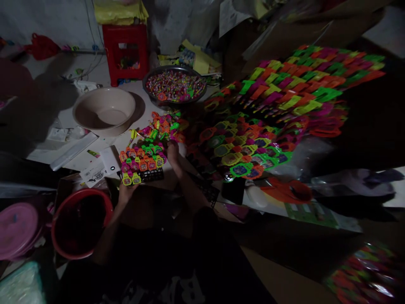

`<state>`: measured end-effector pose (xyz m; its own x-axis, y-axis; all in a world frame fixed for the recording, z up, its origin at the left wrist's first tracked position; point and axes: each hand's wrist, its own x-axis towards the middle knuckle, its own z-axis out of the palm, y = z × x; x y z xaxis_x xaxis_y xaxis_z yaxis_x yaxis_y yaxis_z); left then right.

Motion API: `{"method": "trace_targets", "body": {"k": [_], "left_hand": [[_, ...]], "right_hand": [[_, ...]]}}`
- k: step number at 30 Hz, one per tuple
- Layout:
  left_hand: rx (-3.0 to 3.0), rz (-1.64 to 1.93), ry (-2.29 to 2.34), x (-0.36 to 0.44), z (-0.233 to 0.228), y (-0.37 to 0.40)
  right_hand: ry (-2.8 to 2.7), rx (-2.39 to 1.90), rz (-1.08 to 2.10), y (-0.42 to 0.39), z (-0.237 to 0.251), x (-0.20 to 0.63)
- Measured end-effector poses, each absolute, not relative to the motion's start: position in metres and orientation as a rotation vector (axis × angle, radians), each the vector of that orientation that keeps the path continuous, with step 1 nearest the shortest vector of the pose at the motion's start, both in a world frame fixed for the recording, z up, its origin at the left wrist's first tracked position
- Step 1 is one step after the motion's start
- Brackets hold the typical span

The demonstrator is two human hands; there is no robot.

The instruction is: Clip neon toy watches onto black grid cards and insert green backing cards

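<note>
My left hand (125, 192) grips the near left corner of a black grid tray (152, 175) filled with small bright toy watches (142, 159) in orange, green, pink and yellow. My right hand (173, 154) reaches to the tray's right edge, fingers curled at the watches there; whether it holds one I cannot tell. A loose heap of the same toy watches (163, 126) lies just beyond the tray.
A beige bowl (104, 110) stands at the left, a metal basin of small candies (175, 85) behind. Large stacks of coloured watches (284, 93) fill the right. A red bucket (79, 223) and pink lid (17, 228) sit near left; a red stool (125, 52) stands at the back.
</note>
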<state>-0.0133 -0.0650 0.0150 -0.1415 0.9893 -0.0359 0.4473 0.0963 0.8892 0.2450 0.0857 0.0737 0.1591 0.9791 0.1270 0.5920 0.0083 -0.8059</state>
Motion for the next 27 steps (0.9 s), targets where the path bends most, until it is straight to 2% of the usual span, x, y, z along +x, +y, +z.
{"method": "trace_targets", "body": {"k": [5, 10, 15, 19, 23, 27], "left_hand": [[1.453, 0.987, 1.623, -0.017, 0.015, -0.066], [1.466, 0.987, 1.656, -0.016, 0.017, -0.066], [1.437, 0.961, 1.674, -0.015, 0.02, -0.065], [1.413, 0.953, 1.685, -0.016, 0.018, -0.064], [1.419, 0.943, 1.687, -0.018, 0.019, -0.064], [1.436, 0.908, 1.716, -0.018, 0.024, -0.064]], "right_hand": [[-1.406, -1.743, 0.925, 0.078, 0.083, 0.256], [-1.452, -1.402, 1.251, 0.041, 0.112, 0.278], [-1.419, -1.154, 1.247, -0.012, 0.137, 0.268], [-1.493, -1.065, 1.374, -0.047, 0.108, 0.223], [-1.638, -1.242, 1.275, -0.054, 0.068, 0.184], [-1.665, -1.333, 1.168, -0.049, 0.051, 0.173]]}}
